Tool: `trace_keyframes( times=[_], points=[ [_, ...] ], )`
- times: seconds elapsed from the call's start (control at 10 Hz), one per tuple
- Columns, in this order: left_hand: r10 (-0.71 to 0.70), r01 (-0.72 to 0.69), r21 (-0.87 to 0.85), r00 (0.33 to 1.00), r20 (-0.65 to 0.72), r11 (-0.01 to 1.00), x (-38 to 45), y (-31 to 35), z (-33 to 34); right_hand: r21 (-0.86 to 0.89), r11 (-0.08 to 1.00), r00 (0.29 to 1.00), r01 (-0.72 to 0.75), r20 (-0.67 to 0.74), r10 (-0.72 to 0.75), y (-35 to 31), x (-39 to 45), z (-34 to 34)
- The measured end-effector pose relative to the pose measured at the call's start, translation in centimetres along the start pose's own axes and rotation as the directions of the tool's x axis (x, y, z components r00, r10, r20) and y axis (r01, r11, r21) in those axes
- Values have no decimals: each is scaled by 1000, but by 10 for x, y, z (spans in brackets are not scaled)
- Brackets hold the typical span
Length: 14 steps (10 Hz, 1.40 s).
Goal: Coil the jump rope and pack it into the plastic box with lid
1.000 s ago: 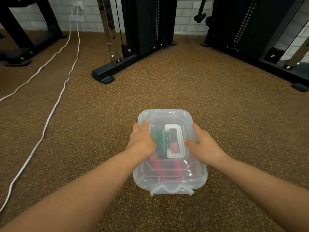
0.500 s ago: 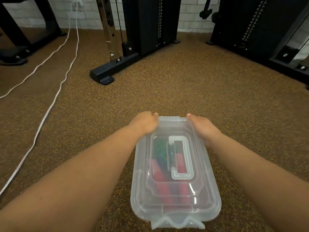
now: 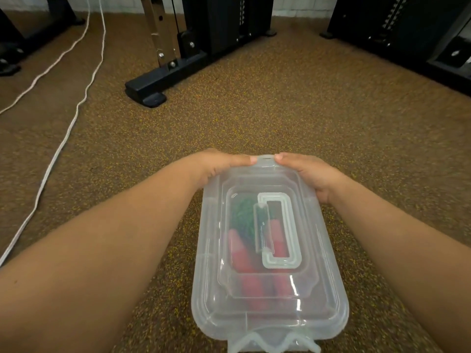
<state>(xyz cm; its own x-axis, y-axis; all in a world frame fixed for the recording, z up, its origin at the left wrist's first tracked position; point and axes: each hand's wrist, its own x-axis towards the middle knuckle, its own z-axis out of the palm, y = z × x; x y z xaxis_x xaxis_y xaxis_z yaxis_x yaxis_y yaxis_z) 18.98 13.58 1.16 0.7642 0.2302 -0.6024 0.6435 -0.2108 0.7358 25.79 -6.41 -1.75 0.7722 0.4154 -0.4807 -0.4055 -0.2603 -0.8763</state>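
Observation:
A clear plastic box (image 3: 211, 289) sits on the brown speckled floor with its lid (image 3: 316, 250) on top. Through the lid I see the jump rope (image 3: 244, 250): a green coiled cord and red handles. A white carry handle (image 3: 293, 230) lies flat on the lid. My left hand (image 3: 216, 166) and my right hand (image 3: 308, 174) both grip the far edge of the box, thumbs on the lid's rim, fingers hidden behind the edge. A white latch (image 3: 272, 343) shows at the near end.
Black gym machine bases stand ahead: one foot (image 3: 150, 90) at centre left, another frame (image 3: 407, 36) at the far right. Two white cables (image 3: 63, 138) run along the floor on the left. A white brick wall is at the back.
Both hands slid from the lid's top beside the handle to the far edge of the box. The box now sits closer in the view.

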Motion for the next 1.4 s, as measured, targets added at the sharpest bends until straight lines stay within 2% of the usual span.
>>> trace_keyframes(
  times=[0.1,0.2,0.5,0.6,0.7,0.8,0.9,1.0,1.1,1.2,1.3,1.4],
  points=[
    [93,-100,-142,994,-57,985,3,-9,3,21,997,995,71,68,-72,-1,-2,0],
    [194,-204,-208,979,-71,957,6,-13,9,-78,990,985,119,132,-108,-5,-5,-1],
    [315,-344,-152,931,-185,926,6,-18,14,-290,923,968,252,96,-234,-7,-9,2],
    [371,-393,-31,889,-269,919,7,-19,15,-376,882,954,285,18,-301,-6,-10,5],
    [410,-384,142,857,-314,912,-1,-18,20,-411,864,936,291,-63,-345,-4,-18,12],
    [439,-270,473,849,-295,839,-12,-21,26,-439,860,913,261,-178,-367,4,-30,16],
    [496,-257,619,832,-248,742,-28,-33,29,-434,871,908,229,-228,-352,12,-44,17],
    [536,-253,705,818,-210,662,-44,-43,30,-469,856,908,219,-222,-354,16,-58,17],
    [512,-204,781,842,-167,590,-54,-39,27,-571,795,910,206,-187,-370,15,-65,17],
    [433,-145,837,894,-118,528,-62,-25,22,-695,702,924,158,-146,-352,9,-67,16],
    [350,-114,869,934,-72,482,-70,-8,18,-764,640,957,80,-121,-264,-4,-73,17],
    [317,-109,866,946,-60,488,-75,6,13,-800,597,964,57,-112,-242,-20,-78,19]
  ],
)
